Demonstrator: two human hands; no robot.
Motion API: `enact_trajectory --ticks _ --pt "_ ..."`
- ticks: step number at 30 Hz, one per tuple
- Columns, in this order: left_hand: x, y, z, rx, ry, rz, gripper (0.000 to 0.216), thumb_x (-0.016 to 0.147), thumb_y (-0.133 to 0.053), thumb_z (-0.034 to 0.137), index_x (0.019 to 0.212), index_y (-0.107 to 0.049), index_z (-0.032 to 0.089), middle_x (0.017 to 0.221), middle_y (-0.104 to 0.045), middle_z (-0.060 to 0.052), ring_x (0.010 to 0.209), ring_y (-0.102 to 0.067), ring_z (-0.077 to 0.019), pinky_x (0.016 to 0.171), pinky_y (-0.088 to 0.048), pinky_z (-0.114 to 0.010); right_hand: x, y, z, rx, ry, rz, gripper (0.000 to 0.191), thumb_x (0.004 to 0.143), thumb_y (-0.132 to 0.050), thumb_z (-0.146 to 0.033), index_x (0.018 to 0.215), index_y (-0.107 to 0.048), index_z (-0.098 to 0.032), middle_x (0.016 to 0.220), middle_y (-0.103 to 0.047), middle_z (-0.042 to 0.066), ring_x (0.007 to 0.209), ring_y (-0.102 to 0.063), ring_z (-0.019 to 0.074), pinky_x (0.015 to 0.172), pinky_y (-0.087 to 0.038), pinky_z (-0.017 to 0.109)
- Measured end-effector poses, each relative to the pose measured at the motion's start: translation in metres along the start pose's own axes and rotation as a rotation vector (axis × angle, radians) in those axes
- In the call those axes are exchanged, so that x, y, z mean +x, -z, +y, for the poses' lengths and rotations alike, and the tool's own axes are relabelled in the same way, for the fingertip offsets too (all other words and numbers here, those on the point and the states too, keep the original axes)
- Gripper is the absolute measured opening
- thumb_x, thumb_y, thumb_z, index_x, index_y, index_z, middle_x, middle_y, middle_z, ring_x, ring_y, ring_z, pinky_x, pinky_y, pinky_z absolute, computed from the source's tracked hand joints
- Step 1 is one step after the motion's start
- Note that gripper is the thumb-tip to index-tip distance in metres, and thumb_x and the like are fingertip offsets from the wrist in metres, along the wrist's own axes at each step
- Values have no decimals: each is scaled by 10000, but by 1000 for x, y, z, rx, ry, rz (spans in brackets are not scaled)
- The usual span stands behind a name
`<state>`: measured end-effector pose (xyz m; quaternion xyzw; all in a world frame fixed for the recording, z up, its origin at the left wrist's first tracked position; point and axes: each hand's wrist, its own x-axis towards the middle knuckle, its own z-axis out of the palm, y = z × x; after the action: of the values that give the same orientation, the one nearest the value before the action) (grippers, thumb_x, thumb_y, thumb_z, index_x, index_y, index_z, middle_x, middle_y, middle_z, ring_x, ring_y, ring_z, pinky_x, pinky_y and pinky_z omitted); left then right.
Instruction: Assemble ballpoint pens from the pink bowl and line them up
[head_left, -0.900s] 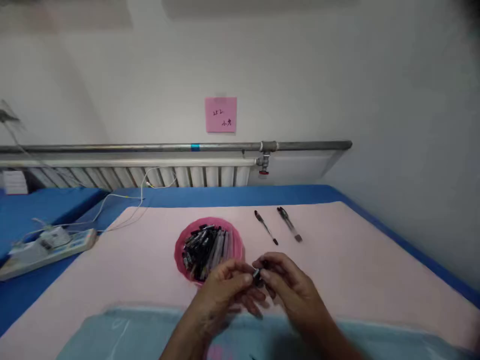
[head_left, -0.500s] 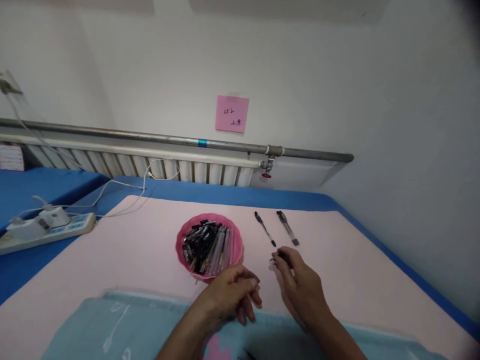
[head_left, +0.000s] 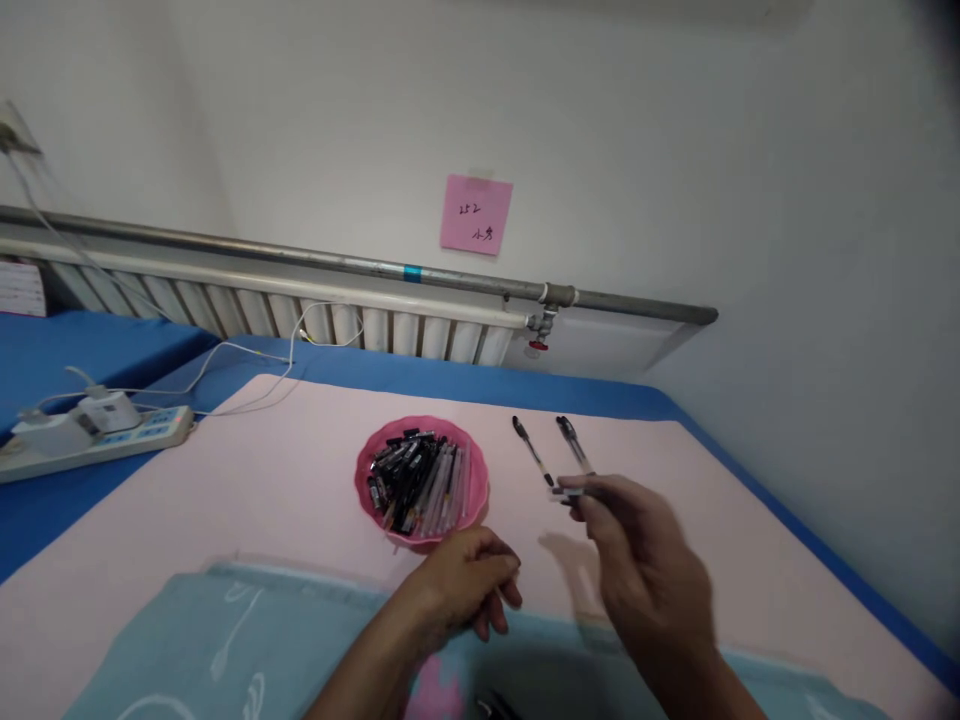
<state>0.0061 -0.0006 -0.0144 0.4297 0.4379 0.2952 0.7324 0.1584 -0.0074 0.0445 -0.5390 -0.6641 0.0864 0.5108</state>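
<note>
My right hand point(head_left: 649, 560) pinches a small dark piece with a narrow clip, which looks like a pen cap point(head_left: 568, 493), between thumb and fingers above the pink sheet. Just beyond it lie a single black pen point(head_left: 533, 452) and a pair of black pens point(head_left: 573, 440) side by side, their near ends partly covered by the hand. My left hand point(head_left: 472, 580) hangs loosely curled at the near side of a pink bowl point(head_left: 362, 490), fingers apart and nothing visible in them. Inside the bowl are many black pen caps point(head_left: 394, 455) and clear pen barrels point(head_left: 442, 490).
A pale blue cloth point(head_left: 300, 640) lies along the near edge, with a dark object point(head_left: 495, 705) on it, partly out of frame. At left are a power strip point(head_left: 150, 430) and white cables point(head_left: 217, 350). A radiator point(head_left: 375, 325) and pipe point(head_left: 300, 255) run along the wall.
My right hand has lifted and moved right with the dark piece, which now shows more clearly. My left hand has barely moved. The view has shifted slightly.
</note>
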Motion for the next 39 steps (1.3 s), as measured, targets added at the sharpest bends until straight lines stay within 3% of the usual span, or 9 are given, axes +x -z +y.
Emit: enact_trajectory --ticks 3,7,10,13,15,18,22,30,39 --pt "1 0 -1 -5 -12 15 216 669 -539 340 767 -508 151 634 -617 -3 372 -496 -69 333 -311 -189 -3 0 -6 64 82 156 186 843 -503 -291 1003 -561 -215 968 -666 73 763 -651 189 657 -525 309" --pt "3 0 -4 -4 -11 15 211 663 -535 341 745 -502 149 607 -609 -2 361 -490 -76 331 -304 -196 -1 -15 13 -47 23 -138 114 825 -490 -275 744 -569 -260 529 -620 -24 427 -587 165 401 -451 247" --pt "4 1 -8 -6 -29 12 206 667 -529 333 753 -508 147 620 -615 -7 369 -496 -75 331 -303 -193 12 -5 3 -72 58 -98 121 832 -477 -279 896 -567 -230 756 -687 27 596 -648 177 545 -511 284" --pt "5 2 -10 -15 -34 6 204 661 -548 331 747 -512 149 632 -621 -11 385 -514 -82 334 -308 -192 19 8 -16 19 103 105 150 841 -488 -302 971 -548 -257 923 -670 57 716 -632 198 650 -512 344" --pt "5 2 -9 -26 -30 12 214 651 -562 338 735 -513 147 623 -621 -12 378 -511 -83 332 -312 -194 14 5 -14 81 20 134 191 842 -483 -311 1021 -535 -270 977 -662 71 774 -629 212 702 -504 366" --pt "5 1 -8 -39 -38 23 251 642 -571 373 724 -514 142 602 -617 -17 355 -493 -79 323 -308 -196 -1 -13 9 55 -104 -149 171 793 -501 -363 700 -573 -238 559 -623 -3 483 -578 179 492 -469 295" --pt "6 -2 -8 -72 -99 46 286 653 -556 403 765 -511 144 624 -622 -20 363 -493 -71 326 -303 -188 -4 -19 27 157 -193 -162 170 829 -500 -360 884 -558 -210 752 -674 29 622 -609 163 549 -473 260" --pt "0 -7 3 -282 -216 72 383 632 -642 412 867 -525 133 685 -622 -24 436 -578 -124 375 -387 -224 -5 -12 9 995 -750 -219 215 711 -706 -306 836 -590 -176 716 -685 26 543 -528 100 450 -372 183" --pt "0 -11 2 -273 -222 -3 300 764 -564 429 778 -562 129 597 -634 -32 429 -560 -104 407 -379 -201 -11 -19 21 1156 -921 -303 209 674 -747 -290 790 -617 -174 627 -628 -19 531 -526 88 472 -373 172"
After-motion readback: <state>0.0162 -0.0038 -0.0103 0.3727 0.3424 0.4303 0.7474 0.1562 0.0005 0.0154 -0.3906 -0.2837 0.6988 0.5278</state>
